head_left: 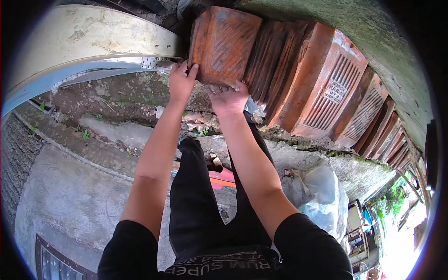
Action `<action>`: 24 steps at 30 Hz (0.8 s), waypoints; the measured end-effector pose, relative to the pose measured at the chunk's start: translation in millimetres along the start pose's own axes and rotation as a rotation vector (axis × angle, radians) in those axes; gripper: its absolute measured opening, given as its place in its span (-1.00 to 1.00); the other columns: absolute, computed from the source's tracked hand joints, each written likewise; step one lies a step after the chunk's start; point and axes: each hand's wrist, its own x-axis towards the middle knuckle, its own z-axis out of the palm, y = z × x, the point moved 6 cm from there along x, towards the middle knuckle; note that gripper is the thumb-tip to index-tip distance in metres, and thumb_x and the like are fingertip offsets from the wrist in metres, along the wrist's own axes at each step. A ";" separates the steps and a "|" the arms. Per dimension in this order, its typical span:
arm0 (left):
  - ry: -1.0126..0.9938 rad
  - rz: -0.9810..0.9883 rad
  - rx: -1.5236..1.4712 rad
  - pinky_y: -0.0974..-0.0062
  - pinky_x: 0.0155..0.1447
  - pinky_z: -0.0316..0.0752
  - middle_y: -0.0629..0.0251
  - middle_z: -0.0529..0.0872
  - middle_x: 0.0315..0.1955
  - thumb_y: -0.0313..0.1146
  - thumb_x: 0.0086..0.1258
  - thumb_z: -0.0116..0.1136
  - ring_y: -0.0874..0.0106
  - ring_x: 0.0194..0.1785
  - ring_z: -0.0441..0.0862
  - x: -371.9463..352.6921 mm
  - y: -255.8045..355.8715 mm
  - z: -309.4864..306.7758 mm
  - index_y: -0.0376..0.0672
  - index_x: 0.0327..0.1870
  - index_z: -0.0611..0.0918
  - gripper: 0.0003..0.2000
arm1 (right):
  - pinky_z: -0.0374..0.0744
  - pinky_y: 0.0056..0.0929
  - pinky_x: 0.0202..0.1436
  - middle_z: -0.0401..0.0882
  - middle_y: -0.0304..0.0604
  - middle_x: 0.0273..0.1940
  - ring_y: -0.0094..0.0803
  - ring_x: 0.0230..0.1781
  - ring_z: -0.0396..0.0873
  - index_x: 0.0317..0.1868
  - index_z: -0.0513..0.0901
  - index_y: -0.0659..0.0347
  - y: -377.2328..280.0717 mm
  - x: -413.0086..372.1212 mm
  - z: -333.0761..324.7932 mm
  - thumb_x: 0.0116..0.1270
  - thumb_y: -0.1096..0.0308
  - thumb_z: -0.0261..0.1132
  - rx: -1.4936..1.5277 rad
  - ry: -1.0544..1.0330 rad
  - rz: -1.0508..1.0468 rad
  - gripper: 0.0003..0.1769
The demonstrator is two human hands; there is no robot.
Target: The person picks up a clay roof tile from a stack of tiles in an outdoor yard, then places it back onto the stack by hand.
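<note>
Mossy wall point(373, 32) behind, left hand point(182, 81) and right hand point(228, 98) grip upright tile point(224, 44).

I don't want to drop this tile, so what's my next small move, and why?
Probably ease the tile back against the row, and let go only once it rests. It's the end one of the leaning row. Your left hand grips its side edge and your right hand its lower edge, so your hands seem to carry it.
</note>
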 end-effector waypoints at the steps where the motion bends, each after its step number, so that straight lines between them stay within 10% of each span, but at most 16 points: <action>1: -0.030 -0.011 -0.013 0.20 0.23 0.45 -0.18 0.61 0.00 -0.06 0.45 0.17 -0.05 0.09 0.58 -0.5 1.2 2.1 -0.37 0.21 0.58 -0.47 | -0.37 0.06 0.63 -0.22 -0.04 0.62 -0.10 0.66 -0.32 0.57 -0.06 0.19 -0.4 -0.7 -1.1 0.34 0.03 0.07 0.066 0.056 0.024 -0.11; 7: -0.043 -0.091 -0.423 0.30 0.51 0.16 -0.37 0.30 0.38 -0.06 0.49 0.13 -0.01 0.47 0.30 -3.0 3.2 31.0 -0.62 0.45 0.09 -0.18 | -0.31 0.11 0.63 -0.28 -0.02 0.63 -0.07 0.65 -0.33 0.56 -0.07 0.20 -1.8 2.9 2.8 0.39 0.04 0.00 0.010 -0.133 0.012 -0.16; 14: -0.092 -0.142 -0.288 0.31 0.57 0.06 -0.22 0.20 0.48 0.08 0.51 0.06 0.05 0.57 0.14 -36.5 -41.0 -8.6 -0.49 0.49 0.14 -0.18 | -0.29 0.11 0.62 -0.25 0.00 0.62 -0.07 0.65 -0.29 0.56 -0.05 0.22 4.0 2.7 -22.2 0.40 0.07 0.01 -0.221 -0.190 0.006 -0.17; 16: -0.155 -0.182 -0.332 0.31 0.56 0.08 -0.24 0.21 0.47 0.11 0.51 0.03 0.03 0.56 0.16 -73.2 -58.6 -35.9 -0.45 0.49 0.18 -0.20 | -0.14 0.13 0.62 -0.13 0.01 0.60 -0.07 0.63 -0.16 0.53 0.04 0.26 6.8 2.0 -59.7 0.41 0.10 0.06 -0.355 0.030 0.042 -0.22; 24: -0.576 -0.351 0.172 0.32 0.51 0.21 -0.06 0.50 0.33 0.12 0.47 0.06 0.08 0.42 0.43 -237.4 -165.7 -163.3 -0.18 0.51 0.28 -0.27 | 0.31 -0.11 0.41 0.47 -0.11 0.32 -0.25 0.37 0.38 0.39 0.38 0.15 -62.2 -142.0 -107.5 0.41 0.26 0.27 -0.758 -0.160 0.051 -0.43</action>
